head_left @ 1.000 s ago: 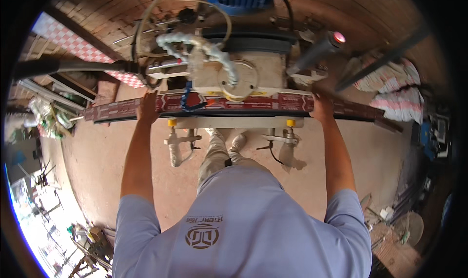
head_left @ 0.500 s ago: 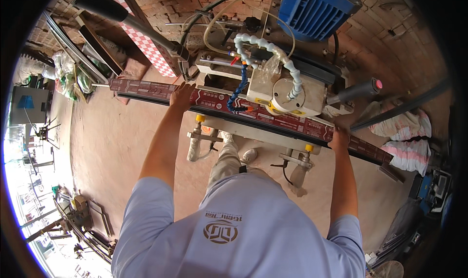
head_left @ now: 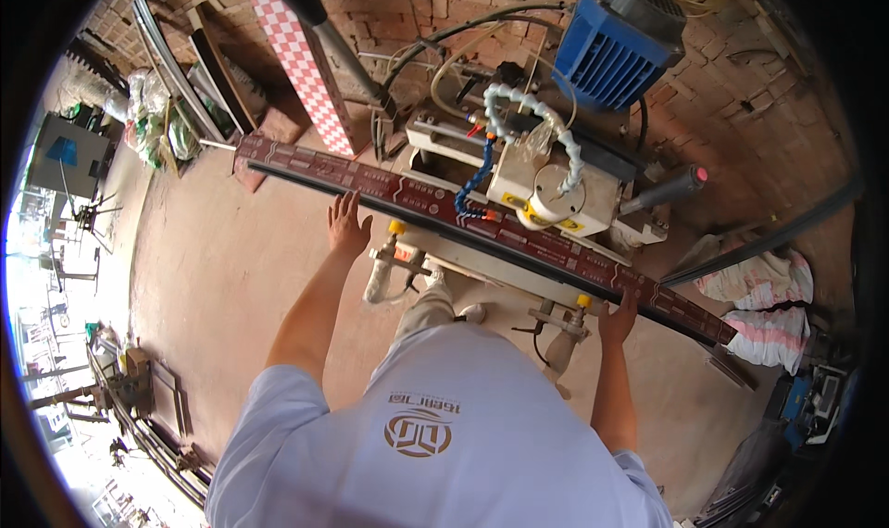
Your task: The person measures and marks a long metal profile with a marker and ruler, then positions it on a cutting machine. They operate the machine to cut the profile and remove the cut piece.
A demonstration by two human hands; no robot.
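Observation:
A long dark profile bar (head_left: 370, 182) with maroon printed film on its upper face lies across the machine's bed, slanting from far left to near right. My left hand (head_left: 348, 227) is off the bar, just nearer than its front edge, with fingers spread and nothing held. Toward the bar's right end, my right hand (head_left: 618, 321) grips its front edge, fingertips on the film. Over the bar's middle stands the machine's white head (head_left: 542, 190), with a blue jointed hose (head_left: 475, 178) reaching down to the bar.
A blue motor (head_left: 616, 51) stands behind the head, and a black-handled lever (head_left: 671, 190) juts right. Below the bed are yellow-capped clamps (head_left: 396, 226). White sacks (head_left: 769, 329) lie at right, and a checkered strip (head_left: 301, 65) leans on the brick wall.
My left hand has let go of the bar and drawn back, fingers spreading. My right hand has shifted slightly nearer along the front edge. The whole view has turned a little.

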